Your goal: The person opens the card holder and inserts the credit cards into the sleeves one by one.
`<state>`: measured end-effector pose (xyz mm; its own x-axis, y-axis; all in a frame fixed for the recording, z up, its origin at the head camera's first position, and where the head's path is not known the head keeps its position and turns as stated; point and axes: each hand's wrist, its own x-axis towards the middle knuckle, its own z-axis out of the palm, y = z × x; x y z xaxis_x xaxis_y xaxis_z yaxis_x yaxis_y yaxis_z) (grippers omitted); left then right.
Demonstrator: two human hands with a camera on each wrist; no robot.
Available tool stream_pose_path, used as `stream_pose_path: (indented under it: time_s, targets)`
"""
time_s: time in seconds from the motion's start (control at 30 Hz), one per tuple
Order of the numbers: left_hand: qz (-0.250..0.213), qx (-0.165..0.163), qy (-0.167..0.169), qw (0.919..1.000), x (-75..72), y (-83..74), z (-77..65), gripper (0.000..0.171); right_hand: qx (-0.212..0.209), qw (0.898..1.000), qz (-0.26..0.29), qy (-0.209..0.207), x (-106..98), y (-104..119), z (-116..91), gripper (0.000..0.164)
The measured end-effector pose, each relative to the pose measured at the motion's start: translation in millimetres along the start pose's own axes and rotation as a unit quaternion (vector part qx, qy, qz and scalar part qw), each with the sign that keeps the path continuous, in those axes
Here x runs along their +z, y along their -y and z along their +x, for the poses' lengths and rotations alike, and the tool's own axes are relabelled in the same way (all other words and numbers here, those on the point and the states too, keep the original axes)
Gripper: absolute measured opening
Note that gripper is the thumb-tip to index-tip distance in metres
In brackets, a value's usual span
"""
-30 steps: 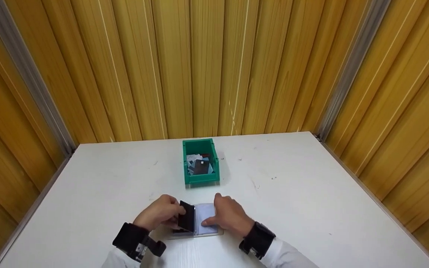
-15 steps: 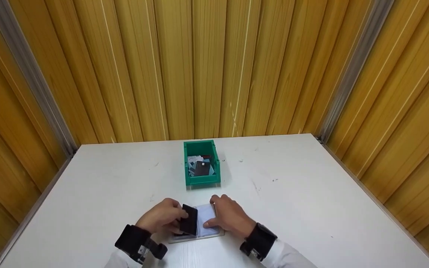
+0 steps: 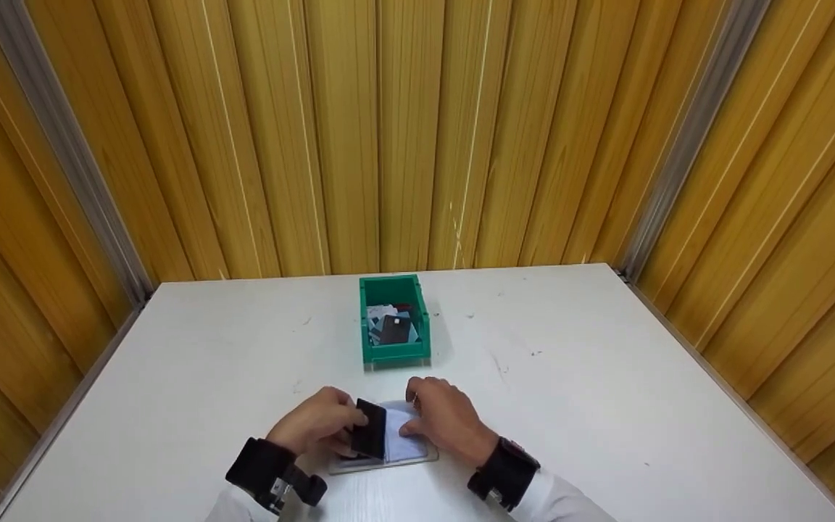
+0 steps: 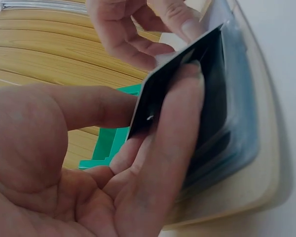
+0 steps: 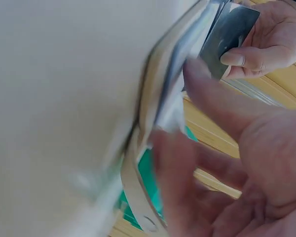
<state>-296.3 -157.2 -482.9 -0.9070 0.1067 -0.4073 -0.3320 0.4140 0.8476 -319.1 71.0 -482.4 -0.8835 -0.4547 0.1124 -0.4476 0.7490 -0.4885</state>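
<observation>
Apparently light and stiff, the dark card (image 3: 372,433) pinched by the left hand (image 3: 318,422) over the card holder (image 3: 406,446) suits edge-holding; whether the right hand (image 3: 450,420) grips anything there is unclear.

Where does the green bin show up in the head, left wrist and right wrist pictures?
Head: green bin, just below centre.
Left wrist: green bin, left of centre, partly behind the left hand.
Right wrist: green bin, bottom middle, partly behind the right hand.
Shared landmark: the dark card held by the left hand.

Cards (image 3: 396,330) in bin (image 3: 397,353); bin behind card holder (image 3: 406,444).
</observation>
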Motion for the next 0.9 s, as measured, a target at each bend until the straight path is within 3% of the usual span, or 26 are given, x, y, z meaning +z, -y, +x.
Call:
stream_pose_path:
  time_s: [0.17,0.4,0.57,0.9]
  targets:
    - [-0.007,-0.001,0.001,1.0,-0.4,-0.6,1.2,0.026,0.017,0.995,0.096,-0.006,0,-7,7,0.018]
    - [0.01,-0.011,-0.005,0.9999,-3.5,0.3,-1.0,0.031,0.085,0.972,0.215,0.04,-2,-13,8,0.004]
    - [0.012,-0.014,-0.017,0.9997,-3.0,1.2,-0.5,0.035,0.1,0.964,0.236,0.065,-5,-16,9,0.007]
    - [0.025,0.011,-0.038,0.9989,9.7,-2.7,0.3,0.016,0.11,0.96,0.234,0.11,-10,-17,9,0.01]
